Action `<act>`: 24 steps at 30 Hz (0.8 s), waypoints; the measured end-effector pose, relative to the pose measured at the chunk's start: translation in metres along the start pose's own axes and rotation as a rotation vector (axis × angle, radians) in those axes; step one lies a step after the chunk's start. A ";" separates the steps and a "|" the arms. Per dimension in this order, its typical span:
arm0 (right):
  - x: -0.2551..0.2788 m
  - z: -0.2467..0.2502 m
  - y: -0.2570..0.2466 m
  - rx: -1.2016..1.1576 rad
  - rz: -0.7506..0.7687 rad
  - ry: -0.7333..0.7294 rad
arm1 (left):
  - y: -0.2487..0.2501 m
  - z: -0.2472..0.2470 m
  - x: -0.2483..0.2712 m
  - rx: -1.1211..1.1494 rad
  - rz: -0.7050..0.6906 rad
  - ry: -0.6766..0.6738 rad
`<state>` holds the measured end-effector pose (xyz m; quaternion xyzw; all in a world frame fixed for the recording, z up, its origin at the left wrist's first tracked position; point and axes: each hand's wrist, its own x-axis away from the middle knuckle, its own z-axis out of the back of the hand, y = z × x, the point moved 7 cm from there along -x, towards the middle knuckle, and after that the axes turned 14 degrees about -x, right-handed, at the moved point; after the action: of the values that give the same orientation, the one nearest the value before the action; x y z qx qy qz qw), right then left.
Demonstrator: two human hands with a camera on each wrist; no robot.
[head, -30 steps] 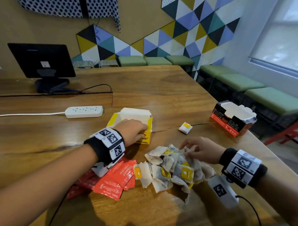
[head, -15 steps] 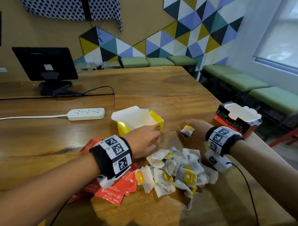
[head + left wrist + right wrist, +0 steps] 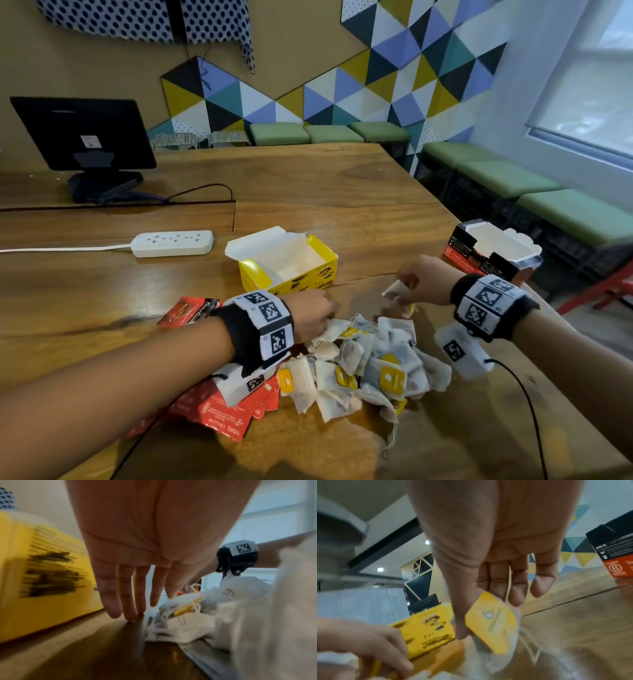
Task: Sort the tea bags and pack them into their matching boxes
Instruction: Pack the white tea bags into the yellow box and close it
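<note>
**Colours and patterns on and around the worktop**

The worktop (image 3: pixel 308 192) was brown wood grain. The open box (image 3: pixel 291 270) was yellow with black print and a white inside; the second box (image 3: pixel 479 253) was black and orange-red. The tea bags (image 3: pixel 373 363) were off-white with yellow tags; the sachets (image 3: pixel 219 407) were red with white lettering. The power strip (image 3: pixel 173 242) was white, the monitor (image 3: pixel 82 133) black. Both wristbands (image 3: pixel 260 325) were black with black-and-white square markers. The wall panel (image 3: pixel 394 68) showed yellow, blue, teal, black and white triangles; the cushions (image 3: pixel 507 178) were green.

2 open boxes: yellow box (image 3: pixel 287 265) ahead of left hand (image 3: pixel 313 317), red-black box (image 3: pixel 493 251) beyond right hand (image 3: pixel 423 279). 1 power strip (image 3: pixel 173 242), 1 monitor (image 3: pixel 84 135). Tea bags (image 3: pixel 370 370) btwn hands: too tangled to count.
</note>
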<state>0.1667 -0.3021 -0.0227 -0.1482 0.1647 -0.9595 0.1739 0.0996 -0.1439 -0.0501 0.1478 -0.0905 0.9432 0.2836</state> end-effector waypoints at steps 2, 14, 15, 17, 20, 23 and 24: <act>0.009 0.001 0.000 -0.142 0.033 -0.018 | 0.004 -0.002 -0.002 -0.017 -0.024 -0.021; 0.025 -0.040 -0.014 -0.132 0.045 -0.285 | -0.023 0.012 0.006 0.461 0.051 0.097; 0.024 -0.040 -0.014 -0.149 0.035 -0.296 | -0.025 0.007 0.009 0.579 0.060 0.056; 0.023 -0.041 -0.013 -0.173 0.015 -0.323 | -0.023 -0.003 0.014 0.610 0.075 -0.023; 0.022 -0.040 -0.010 -0.199 -0.001 -0.345 | -0.020 -0.008 0.014 0.255 0.081 -0.048; 0.023 -0.042 -0.009 -0.145 -0.013 -0.333 | -0.012 -0.009 0.009 0.171 0.003 -0.062; 0.022 -0.043 -0.008 -0.126 -0.018 -0.329 | -0.009 -0.008 0.008 0.156 -0.031 -0.063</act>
<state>0.1299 -0.2924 -0.0536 -0.3151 0.1923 -0.9117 0.1804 0.0966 -0.1310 -0.0542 0.2002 -0.0231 0.9378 0.2827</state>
